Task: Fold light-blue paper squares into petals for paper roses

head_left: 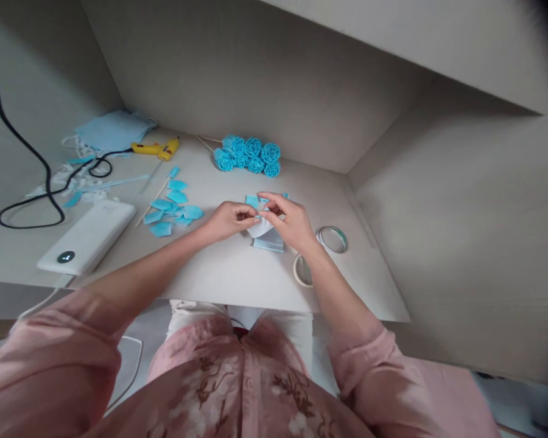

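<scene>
My left hand (229,220) and my right hand (291,220) meet over the middle of the table. Both have thumb and fingers pinched on a blue-and-white face mask (261,230), whose white part shows below the fingertips. Blue edges stick out above the hands, and a blue-grey folded piece (268,244) lies just under them. My fingers hide the exact spot of the grip. Left of my left hand lie several cut blue petals (177,196) and a thin wooden stick (153,204) with a blue tip.
Blue fabric roses (253,157) on sticks lie at the back. A yellow glue gun (158,148), face masks (114,129) and white scraps are back left. A white power bank (89,237) sits front left. Two tape rolls (332,239) are by my right forearm. Side walls enclose the table.
</scene>
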Demonstrator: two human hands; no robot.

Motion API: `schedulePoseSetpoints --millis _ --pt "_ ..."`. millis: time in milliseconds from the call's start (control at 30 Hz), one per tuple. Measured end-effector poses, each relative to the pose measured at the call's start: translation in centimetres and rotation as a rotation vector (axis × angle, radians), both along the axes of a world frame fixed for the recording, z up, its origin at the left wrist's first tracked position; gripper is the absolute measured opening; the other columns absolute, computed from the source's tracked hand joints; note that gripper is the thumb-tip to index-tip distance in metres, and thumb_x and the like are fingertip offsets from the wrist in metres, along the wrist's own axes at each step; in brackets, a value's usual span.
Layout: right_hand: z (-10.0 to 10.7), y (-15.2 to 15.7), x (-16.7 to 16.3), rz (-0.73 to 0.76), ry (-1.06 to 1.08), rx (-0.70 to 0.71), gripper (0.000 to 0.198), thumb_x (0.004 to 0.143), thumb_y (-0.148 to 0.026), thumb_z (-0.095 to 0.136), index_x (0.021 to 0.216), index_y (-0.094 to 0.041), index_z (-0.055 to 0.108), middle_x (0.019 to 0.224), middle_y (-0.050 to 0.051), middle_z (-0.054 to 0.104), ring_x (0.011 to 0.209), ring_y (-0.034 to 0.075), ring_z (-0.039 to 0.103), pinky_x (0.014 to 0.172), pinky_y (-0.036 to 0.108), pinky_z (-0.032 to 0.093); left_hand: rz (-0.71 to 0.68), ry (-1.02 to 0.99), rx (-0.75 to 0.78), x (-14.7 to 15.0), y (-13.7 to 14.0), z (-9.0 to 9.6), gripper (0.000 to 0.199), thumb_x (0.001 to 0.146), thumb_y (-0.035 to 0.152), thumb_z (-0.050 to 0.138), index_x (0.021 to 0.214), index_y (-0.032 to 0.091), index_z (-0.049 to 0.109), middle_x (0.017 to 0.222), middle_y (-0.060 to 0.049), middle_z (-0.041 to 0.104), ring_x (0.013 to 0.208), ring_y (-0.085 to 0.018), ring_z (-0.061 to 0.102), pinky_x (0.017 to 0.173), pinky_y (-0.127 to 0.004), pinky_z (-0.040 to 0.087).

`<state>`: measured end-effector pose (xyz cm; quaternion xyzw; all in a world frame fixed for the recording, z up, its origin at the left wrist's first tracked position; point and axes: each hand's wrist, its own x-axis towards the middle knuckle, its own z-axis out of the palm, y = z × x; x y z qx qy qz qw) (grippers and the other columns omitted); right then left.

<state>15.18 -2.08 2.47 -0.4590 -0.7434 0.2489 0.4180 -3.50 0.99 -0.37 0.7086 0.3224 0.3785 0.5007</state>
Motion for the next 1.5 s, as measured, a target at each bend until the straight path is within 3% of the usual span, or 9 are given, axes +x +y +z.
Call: schedulePoseSetpoints --millis 167,333,633,800,900,1033,1167,1367,1500 --pt "2.6 0.9 0.2 0.04 0.036 -0.015 0.042 0.09 -0.05 0.059 0.125 -0.028 0.065 0.093 0.002 0.072 0.083 0.018 0.064 0.084 0.035 0.052 0.059 -0.179 -0.138 0.0 -0.1 0.3 0.032 0.07 0.044 0.076 0.067 0.015 0.064 0.063 0.002 0.055 0.06 -0.01 0.045 0.059 -0.024 0.035" --pt "1.1 1.8 0.1 0.059 0.267 -0.25 0.058 0.084 -0.066 0.058 0.124 -0.024 0.064 0.09 0.004 0.071 0.081 0.018 0.066 0.075 0.033 0.057 0.15 -0.321 -0.248 -0.4 0.1 0.8 0.037 0.068 0.048 0.078 0.063 0.015 0.064 0.064 0.001 0.058 0.065 -0.011 0.049 0.067 -0.026 0.038" --pt "-3.0 2.0 -0.9 -0.009 0.369 -0.248 0.04 0.076 -0.048 0.072 0.106 -0.022 0.066 0.085 0.001 0.07 0.076 0.016 0.064 0.072 0.03 0.053 0.14 -0.321 -0.282 -0.2 0.6 -0.4 0.033 0.071 0.045 0.076 0.064 0.014 0.066 0.064 0.0 0.059 0.065 -0.012 0.048 0.067 -0.027 0.036" --pt "-3.1 0.9 -0.8 -0.008 0.401 -0.27 0.041 0.079 -0.048 0.07 0.11 -0.023 0.065 0.096 0.003 0.071 0.087 0.018 0.065 0.079 0.031 0.055 0.119 -0.28 -0.279 0.0 0.2 -0.8 0.032 0.075 0.045 0.073 0.068 0.015 0.068 0.064 0.001 0.057 0.066 -0.012 0.048 0.068 -0.027 0.036" --pt "-3.2 0.7 -1.1 0.061 0.465 -0.336 0.063 0.075 -0.049 0.075 0.13 -0.025 0.055 0.119 0.006 0.068 0.105 0.021 0.065 0.091 0.036 0.055 0.131 -0.254 -0.264 0.1 -0.2 -0.6 0.032 0.075 0.045 0.072 0.065 0.015 0.066 0.062 0.002 0.054 0.064 -0.012 0.045 0.065 -0.026 0.033" --pt "-3.4 0.5 -1.3 0.027 0.426 -0.377 0.084 0.07 -0.042 0.079 0.144 -0.025 0.044 0.125 0.008 0.065 0.105 0.023 0.065 0.093 0.039 0.055 0.1 -0.233 -0.248 0.2 -0.7 -0.4 0.033 0.076 0.044 0.072 0.062 0.015 0.064 0.062 0.001 0.053 0.064 -0.012 0.044 0.064 -0.027 0.032" --pt "-3.4 0.4 -1.3 -0.023 0.354 -0.343 0.078 0.074 -0.036 0.074 0.145 -0.025 0.045 0.125 0.007 0.066 0.103 0.022 0.066 0.093 0.039 0.055 0.102 -0.26 -0.279 0.3 -0.7 -0.5 0.032 0.075 0.042 0.074 0.061 0.016 0.063 0.061 0.002 0.052 0.064 -0.012 0.045 0.065 -0.027 0.033" --pt "-3.0 0.1 -1.3 0.03 0.209 -0.273 0.068 0.076 -0.029 0.071 0.141 -0.023 0.051 0.138 0.005 0.062 0.123 0.024 0.059 0.108 0.039 0.044 0.148 -0.408 -0.425 0.2 -0.4 -0.4 0.03 0.064 0.04 0.084 0.062 0.016 0.066 0.06 0.001 0.057 0.062 -0.012 0.049 0.063 -0.026 0.037" --pt "-2.7 0.0 -1.3 0.004 0.142 -0.242 0.064 0.077 -0.025 0.068 0.139 -0.021 0.053 0.137 0.005 0.062 0.125 0.024 0.057 0.11 0.038 0.042 0.09 -0.45 -0.453 0.2 -0.3 -0.3 0.03 0.072 0.043 0.08 0.072 0.015 0.069 0.068 -0.001 0.062 0.067 -0.013 0.054 0.065 -0.027 0.042"
